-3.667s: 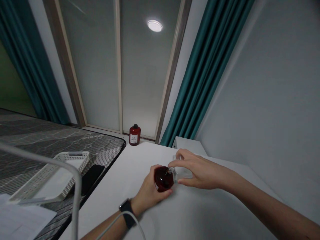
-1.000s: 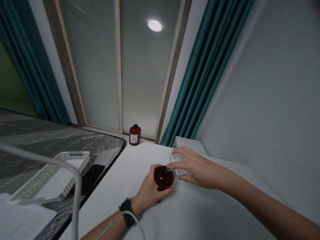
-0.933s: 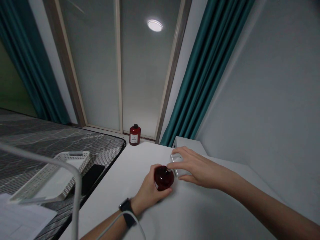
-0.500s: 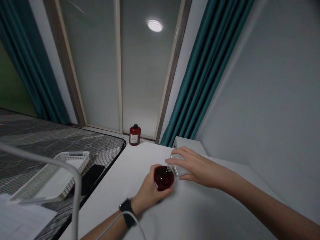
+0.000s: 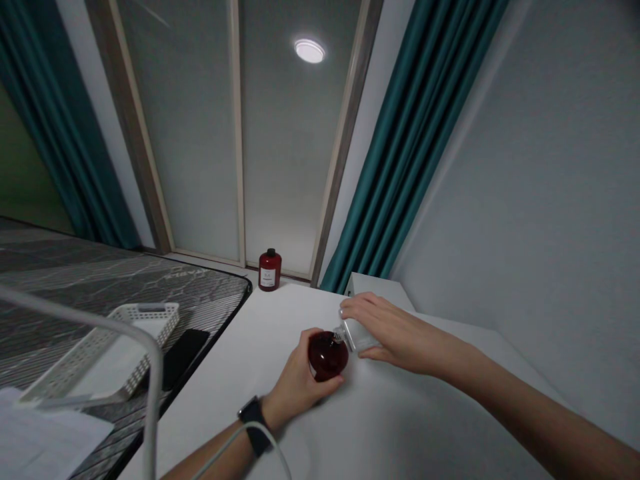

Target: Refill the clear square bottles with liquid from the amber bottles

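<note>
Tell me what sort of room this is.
Probably a bedroom in a home: what looks like a bare mattress lies at the left, and teal curtains hang on both sides of a frosted glass door.

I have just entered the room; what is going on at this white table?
A person's left hand holds a dark red bottle. The right hand holds a clear bottle, tilted, with its neck at the dark bottle's top. Whether liquid is flowing, I cannot tell. Another red bottle, dark-capped, stands upright near the far edge of the table.
</note>
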`<state>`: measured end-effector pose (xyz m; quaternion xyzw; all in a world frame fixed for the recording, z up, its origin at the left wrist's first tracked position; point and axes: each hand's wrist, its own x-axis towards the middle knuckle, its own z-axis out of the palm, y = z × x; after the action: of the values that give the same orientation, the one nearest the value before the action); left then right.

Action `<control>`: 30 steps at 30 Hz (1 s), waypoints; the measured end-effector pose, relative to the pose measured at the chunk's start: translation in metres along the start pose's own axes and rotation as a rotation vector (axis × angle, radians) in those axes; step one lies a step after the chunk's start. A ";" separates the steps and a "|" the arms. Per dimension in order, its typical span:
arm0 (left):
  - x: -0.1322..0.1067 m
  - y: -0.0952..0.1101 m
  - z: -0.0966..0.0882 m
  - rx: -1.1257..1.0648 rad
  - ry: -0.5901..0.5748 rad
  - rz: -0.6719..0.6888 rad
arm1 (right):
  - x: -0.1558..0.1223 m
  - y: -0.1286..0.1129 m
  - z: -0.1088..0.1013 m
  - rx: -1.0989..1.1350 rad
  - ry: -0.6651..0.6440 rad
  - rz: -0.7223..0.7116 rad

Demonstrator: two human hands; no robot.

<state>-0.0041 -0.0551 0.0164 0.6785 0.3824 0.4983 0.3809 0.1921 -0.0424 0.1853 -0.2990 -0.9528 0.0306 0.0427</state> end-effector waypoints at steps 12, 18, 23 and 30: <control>-0.001 -0.001 0.000 0.000 -0.005 -0.006 | -0.001 0.002 0.000 0.005 0.038 -0.023; 0.000 0.002 -0.001 -0.001 0.005 0.001 | 0.000 0.001 0.000 -0.013 0.029 -0.021; 0.000 0.001 -0.001 0.003 0.009 0.014 | 0.000 0.002 0.000 -0.024 0.035 -0.028; 0.000 0.000 0.000 0.011 0.000 0.000 | 0.000 0.004 0.002 -0.021 0.052 -0.038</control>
<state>-0.0045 -0.0554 0.0167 0.6805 0.3850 0.4965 0.3770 0.1945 -0.0396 0.1834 -0.2821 -0.9571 0.0121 0.0648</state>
